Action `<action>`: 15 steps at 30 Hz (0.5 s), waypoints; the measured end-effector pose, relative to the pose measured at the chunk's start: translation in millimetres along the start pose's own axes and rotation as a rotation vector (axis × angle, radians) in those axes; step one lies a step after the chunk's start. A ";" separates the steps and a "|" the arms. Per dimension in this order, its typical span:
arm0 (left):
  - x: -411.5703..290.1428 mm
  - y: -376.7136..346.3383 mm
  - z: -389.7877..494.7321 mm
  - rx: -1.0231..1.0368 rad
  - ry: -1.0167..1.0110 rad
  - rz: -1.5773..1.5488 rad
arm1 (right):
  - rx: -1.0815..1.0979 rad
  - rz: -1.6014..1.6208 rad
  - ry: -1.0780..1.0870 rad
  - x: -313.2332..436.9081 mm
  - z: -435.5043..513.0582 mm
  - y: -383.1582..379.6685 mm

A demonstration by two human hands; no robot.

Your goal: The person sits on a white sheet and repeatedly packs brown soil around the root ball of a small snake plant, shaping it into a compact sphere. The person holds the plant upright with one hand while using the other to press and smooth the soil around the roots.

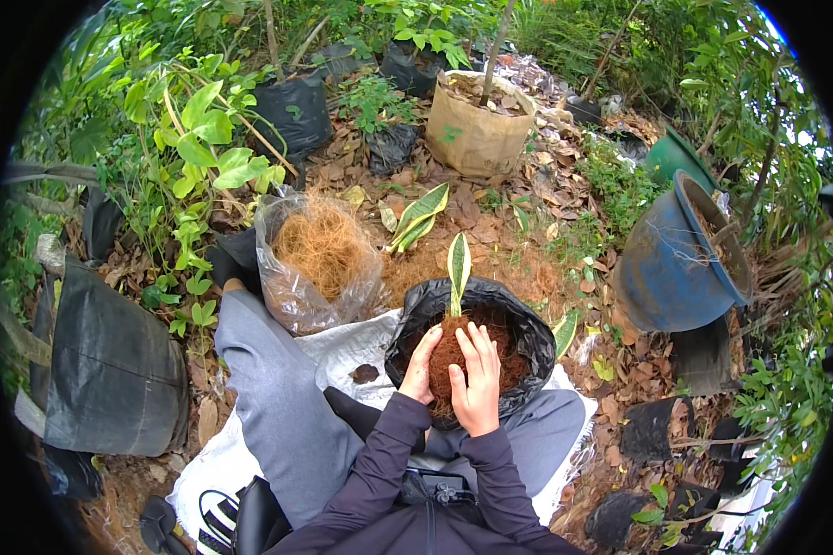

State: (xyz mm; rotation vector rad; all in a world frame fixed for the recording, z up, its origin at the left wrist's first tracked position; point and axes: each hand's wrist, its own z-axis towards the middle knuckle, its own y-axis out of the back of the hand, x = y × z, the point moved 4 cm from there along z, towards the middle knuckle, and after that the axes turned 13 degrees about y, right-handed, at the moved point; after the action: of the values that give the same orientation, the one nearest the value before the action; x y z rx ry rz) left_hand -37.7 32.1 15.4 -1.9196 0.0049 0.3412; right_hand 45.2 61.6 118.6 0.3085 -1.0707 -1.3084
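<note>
Both of my hands press around a ball of brown coconut fibre (448, 354), from whose top rises a yellow-edged snake plant leaf (459, 267). My left hand (422, 368) cups its left side and my right hand (477, 381) lies over its right side, fingers spread across it. The ball is held over a black plastic bag (538, 340) with a rolled, open rim and brown, fibrous matter inside. A clear plastic bag (284, 298) stands up to the left, filled with loose orange-brown coir (323, 253).
More snake plant leaves (420, 218) lie on the leaf-strewn ground ahead; another leaf (564, 333) is right of the black bag. A white woven sack (215, 461) is spread beneath me. A blue pot (673, 257) tilts at right, a tan grow bag (482, 132) stands ahead, a black planter (114, 361) left.
</note>
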 end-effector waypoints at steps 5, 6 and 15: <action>-3.6 -0.9 2.0 0.010 -0.051 0.112 | -0.062 0.128 -0.053 -9.1 13.4 7.4; -3.5 -2.4 1.4 0.043 -0.064 0.110 | -0.012 0.106 -0.040 -9.7 15.3 7.5; 0.9 -1.2 2.1 0.045 -0.002 0.066 | -0.159 0.126 -0.069 -7.1 1.8 6.3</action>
State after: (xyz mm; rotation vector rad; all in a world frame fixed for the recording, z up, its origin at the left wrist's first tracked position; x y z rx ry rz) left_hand -37.1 34.6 15.5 -1.8777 0.0737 0.3841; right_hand 48.5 70.4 120.8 0.0765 -1.0204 -1.2894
